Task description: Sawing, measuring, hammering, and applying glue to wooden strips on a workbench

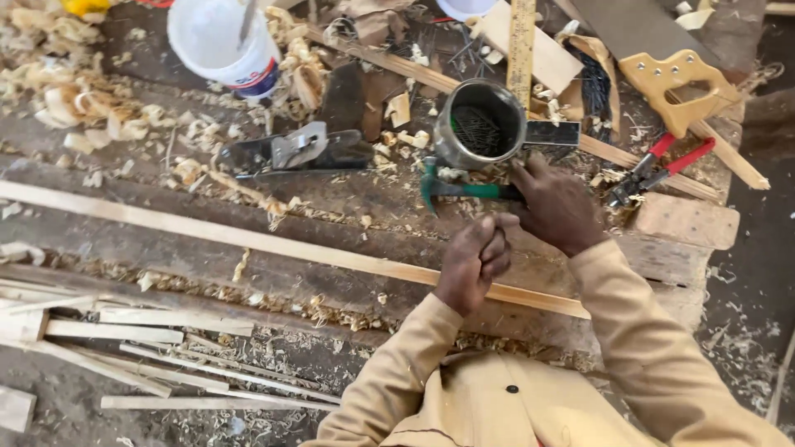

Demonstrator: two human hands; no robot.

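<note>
My right hand [556, 207] is closed around the green handle of a claw hammer [458, 189], whose head lies on the bench and points left. My left hand [474, 261] is curled into a fist just above a long pale wooden strip [248, 240] that runs slantwise across the bench. Nothing can be made out inside the fist. A round metal tin [480, 124] with several nails in it stands right behind the hammer.
A hand plane [298, 151] lies left of the tin among wood shavings. At the back are a white bucket [222, 37], a wooden ruler [522, 50] and a hand saw [675, 83]. Red-handled pliers [662, 161] lie at the right. Thin wood offcuts [141, 335] are piled lower left.
</note>
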